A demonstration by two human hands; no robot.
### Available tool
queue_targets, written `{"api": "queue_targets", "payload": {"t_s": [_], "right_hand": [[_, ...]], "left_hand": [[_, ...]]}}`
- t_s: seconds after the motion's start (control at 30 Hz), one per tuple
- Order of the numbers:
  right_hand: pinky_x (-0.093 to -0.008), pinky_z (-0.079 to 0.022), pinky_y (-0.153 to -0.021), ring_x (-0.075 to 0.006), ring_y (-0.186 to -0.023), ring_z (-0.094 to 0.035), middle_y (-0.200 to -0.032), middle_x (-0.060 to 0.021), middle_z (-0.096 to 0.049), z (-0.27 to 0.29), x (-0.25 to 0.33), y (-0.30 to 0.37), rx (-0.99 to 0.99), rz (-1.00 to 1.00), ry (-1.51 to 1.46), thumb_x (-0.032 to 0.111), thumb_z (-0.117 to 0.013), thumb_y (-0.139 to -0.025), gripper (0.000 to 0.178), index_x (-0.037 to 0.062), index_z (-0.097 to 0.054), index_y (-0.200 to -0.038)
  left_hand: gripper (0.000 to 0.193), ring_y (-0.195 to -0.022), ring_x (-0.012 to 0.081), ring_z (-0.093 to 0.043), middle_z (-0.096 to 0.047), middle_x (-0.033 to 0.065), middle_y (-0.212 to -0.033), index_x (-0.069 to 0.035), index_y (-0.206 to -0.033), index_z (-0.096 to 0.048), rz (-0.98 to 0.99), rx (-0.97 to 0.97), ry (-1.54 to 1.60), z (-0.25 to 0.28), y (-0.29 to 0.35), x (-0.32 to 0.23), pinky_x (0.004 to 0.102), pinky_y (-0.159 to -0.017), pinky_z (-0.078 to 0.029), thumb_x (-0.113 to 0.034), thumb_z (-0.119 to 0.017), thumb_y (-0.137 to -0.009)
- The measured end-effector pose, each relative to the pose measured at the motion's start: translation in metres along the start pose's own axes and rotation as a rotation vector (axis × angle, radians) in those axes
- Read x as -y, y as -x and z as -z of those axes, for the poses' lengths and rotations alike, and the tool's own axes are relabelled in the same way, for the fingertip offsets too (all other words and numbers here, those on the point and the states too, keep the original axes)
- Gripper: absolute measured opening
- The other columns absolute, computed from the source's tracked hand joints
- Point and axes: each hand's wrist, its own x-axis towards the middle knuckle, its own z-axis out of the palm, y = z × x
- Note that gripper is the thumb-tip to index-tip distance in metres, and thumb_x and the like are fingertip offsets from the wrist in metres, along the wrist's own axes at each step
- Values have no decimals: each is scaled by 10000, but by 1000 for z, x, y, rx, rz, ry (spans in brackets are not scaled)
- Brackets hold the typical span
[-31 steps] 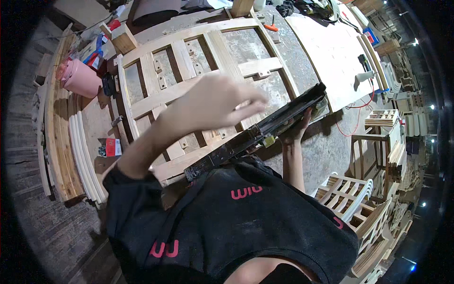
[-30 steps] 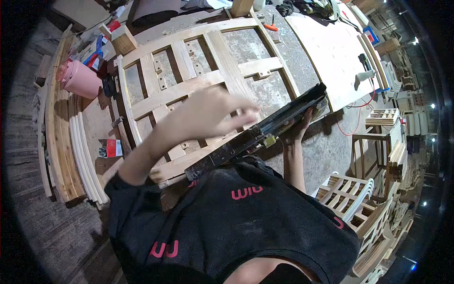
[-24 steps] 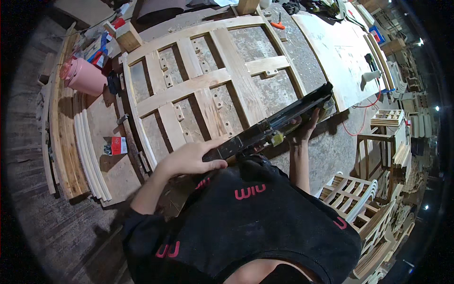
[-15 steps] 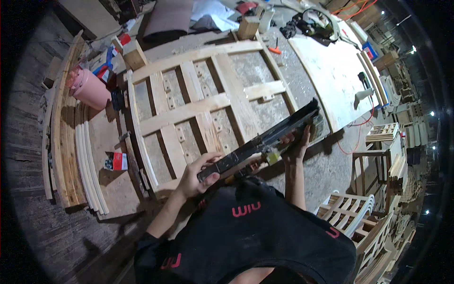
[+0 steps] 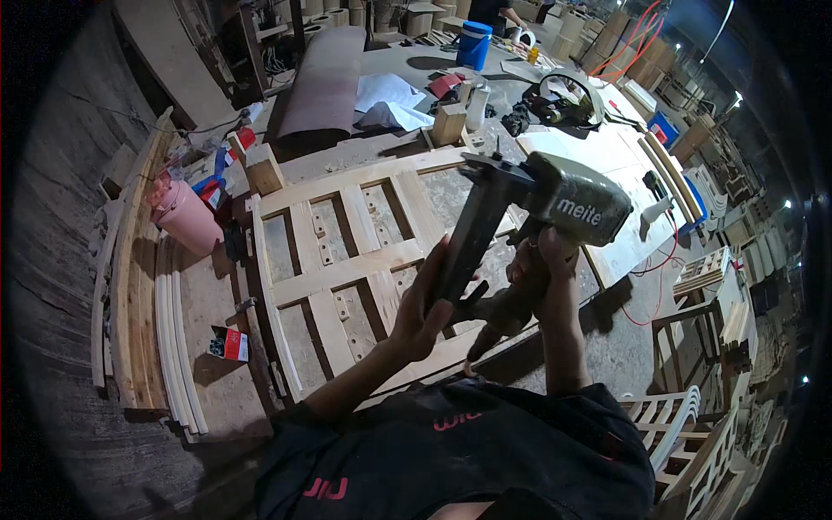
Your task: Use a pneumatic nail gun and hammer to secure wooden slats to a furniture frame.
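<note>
nail gun [image 5: 582,204], magazine [image 5: 472,238] in left hand [image 5: 421,310], handle [image 5: 518,301] in right hand [image 5: 557,264]

Nail gun [image 5: 582,201] tipped up from its earlier slant, magazine [image 5: 475,232] now steeper, blue bucket [image 5: 473,47] newly in view

I'm in a dim workshop, standing at a broad grey worktable [image 5: 399,65] that runs away from me. To my right lies grey, worn-looking floor [image 5: 620,325], with a dark-framed wooden stand [image 5: 689,314] on it and slatted wooden furniture [image 5: 691,405] nearer me. Beyond these, timber parts [image 5: 767,295] pile up along that side. Small white lamps [image 5: 788,204] shine out of the dark there. A pale upright panel [image 5: 160,52] stands far to my left; the dark, streaked surface [image 5: 56,286] nearer me is probably floor, though the lens bends it badly.
</note>
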Motion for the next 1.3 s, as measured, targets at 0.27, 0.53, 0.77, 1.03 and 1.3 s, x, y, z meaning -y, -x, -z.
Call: {"api": "queue_targets", "payload": {"t_s": [0.27, 0.53, 0.77, 1.03, 1.3], "right_hand": [[-239, -395, -441, -100, -484, -502, -586, -20, -514, -18, 4, 9, 76, -8, 219, 289, -629, -824, 295, 6, -544, -822], [-240, -416, -461, -112, -506, -506, -625, -40, -512, -25, 5, 20, 153, -28, 329, 207, -609, -825, 249, 2, -519, -936], [-232, -420, -461, -110, -522, -536, -676, -41, -570, -28, 4, 23, 175, -2, 298, 236, -669, -796, 298, -16, -548, -902], [-235, -422, -463, -111, -517, -533, -682, -42, -567, -27, -1, 20, 163, -36, 267, 199, -655, -806, 265, -15, -539, -913], [-240, -408, -478, -102, -534, -458, -662, -30, -483, -24, -5, 21, 141, 3, 330, 196, -609, -824, 271, -15, -498, -953]], "left_hand": [[625, -1115, 279, -489, -433, 203, -1208, -66, -1361, -135, 61, -33, -3, 1, 16, -2, 401, -895, -426, -96, -512, -863], [603, -1007, 187, -563, -542, 131, -1119, -24, -1249, -335, 279, -68, 86, 7, 12, -18, 311, -807, -486, -123, -687, -769], [519, -908, 156, -602, -597, 112, -994, -30, -1142, -408, 322, -135, -17, 3, 15, -10, 282, -747, -521, -74, -722, -730], [467, -910, 142, -595, -594, 106, -989, -27, -1126, -412, 325, -162, -93, 1, 17, -13, 288, -794, -514, -52, -690, -751], [497, -1026, 170, -556, -567, 135, -1080, -30, -1185, -378, 238, -166, 15, 0, 21, -12, 308, -855, -488, -3, -638, -763]]}}
